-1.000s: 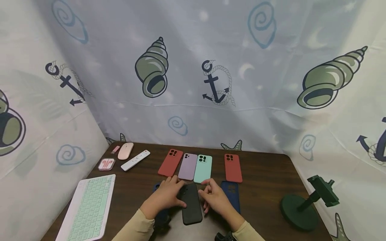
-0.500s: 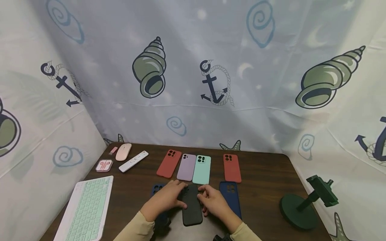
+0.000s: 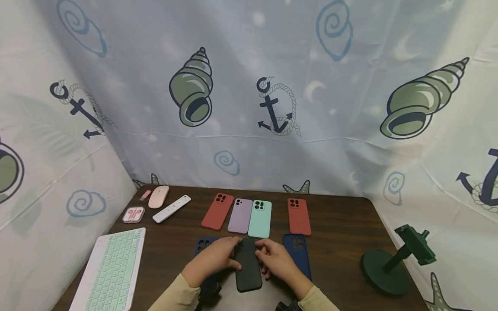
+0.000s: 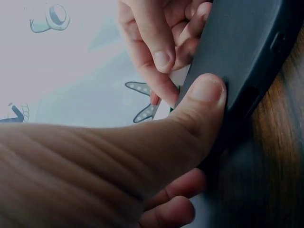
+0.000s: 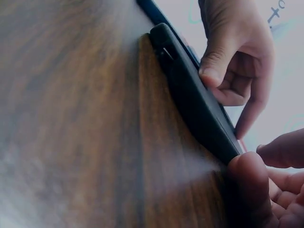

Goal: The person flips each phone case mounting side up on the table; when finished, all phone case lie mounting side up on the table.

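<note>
A black phone case (image 3: 248,270) lies on the table between both hands, its camera end away from me. My left hand (image 3: 214,259) grips it from the left, with the thumb on its near side edge and the fingers around the far end. In the left wrist view the thumb (image 4: 206,90) presses on the case's edge. My right hand (image 3: 278,261) pinches the case's far right corner, with the fingers bent. The right wrist view shows a fingertip (image 5: 247,166) right at that corner. Beside the left hand, a dark blue phone case (image 3: 204,243) is partly hidden.
Another blue case (image 3: 297,255) lies right of the right hand. Beyond are red (image 3: 218,211), purple (image 3: 240,216), mint (image 3: 260,219) and red (image 3: 299,216) cases. A keyboard (image 3: 114,268), remote (image 3: 171,209), mouse (image 3: 158,197) and earphone box (image 3: 133,214) are left; a green stand (image 3: 385,272) is right.
My right index finger has drawn back from near the mint case to the black case's corner. The left hand has slid slightly toward me. The head view has shifted a little.
</note>
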The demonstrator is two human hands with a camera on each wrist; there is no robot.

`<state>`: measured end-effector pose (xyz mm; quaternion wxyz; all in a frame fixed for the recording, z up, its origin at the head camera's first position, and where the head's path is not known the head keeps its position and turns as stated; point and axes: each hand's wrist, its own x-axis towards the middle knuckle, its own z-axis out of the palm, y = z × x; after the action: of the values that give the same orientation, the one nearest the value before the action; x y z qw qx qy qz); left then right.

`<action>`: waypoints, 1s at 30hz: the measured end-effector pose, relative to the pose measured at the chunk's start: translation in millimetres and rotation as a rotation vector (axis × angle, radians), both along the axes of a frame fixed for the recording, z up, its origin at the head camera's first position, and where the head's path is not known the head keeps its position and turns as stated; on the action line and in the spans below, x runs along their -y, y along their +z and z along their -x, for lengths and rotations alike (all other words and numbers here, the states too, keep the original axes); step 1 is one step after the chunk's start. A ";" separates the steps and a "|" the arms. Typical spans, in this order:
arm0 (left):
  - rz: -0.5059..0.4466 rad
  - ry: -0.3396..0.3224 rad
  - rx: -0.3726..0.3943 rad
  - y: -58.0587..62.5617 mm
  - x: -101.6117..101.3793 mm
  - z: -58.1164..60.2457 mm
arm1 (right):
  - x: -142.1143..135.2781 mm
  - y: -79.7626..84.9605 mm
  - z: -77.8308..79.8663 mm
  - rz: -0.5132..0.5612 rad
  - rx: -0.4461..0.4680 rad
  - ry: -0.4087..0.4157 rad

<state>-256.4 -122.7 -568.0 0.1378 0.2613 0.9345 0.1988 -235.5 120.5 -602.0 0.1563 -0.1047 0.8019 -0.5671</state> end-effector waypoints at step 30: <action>-0.090 0.007 -0.043 9.7 -4.4 -8.5 | -3.4 2.1 3.2 0.171 0.030 0.070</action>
<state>-247.9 -118.2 -558.4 0.1052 0.2680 0.9283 0.2355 -238.7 123.9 -600.0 0.1784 -0.1373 0.7440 -0.6291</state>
